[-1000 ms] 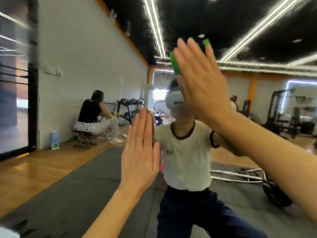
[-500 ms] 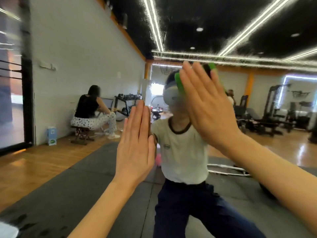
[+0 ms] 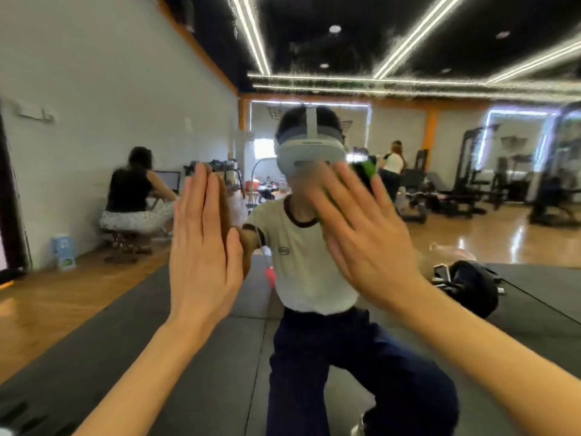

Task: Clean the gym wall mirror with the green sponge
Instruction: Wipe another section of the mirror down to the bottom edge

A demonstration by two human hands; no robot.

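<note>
So they're right up against the gym wall mirror, both arms out at it. The left hand is flat on the glass, fingers straight and together, holding nothing. My guess is it's just there to brace while the other arm scrubs, since they're down in a kind of half-lunge in the reflection.

The right hand is spread wide, fingers straight and fanned, palm pushing the green sponge against the mirror. Pressing with an open palm rather than grabbing it makes sense, you get more of the sponge flat on the glass that way.

You can barely see the sponge. It's almost all hidden under the right palm, only a green bit peeks out past the fingertips at about 12 o'clock from that hand, blurry. From the left hand it's off toward 2 o'clock, well apart, so that hand isn't touching it at all.
</note>
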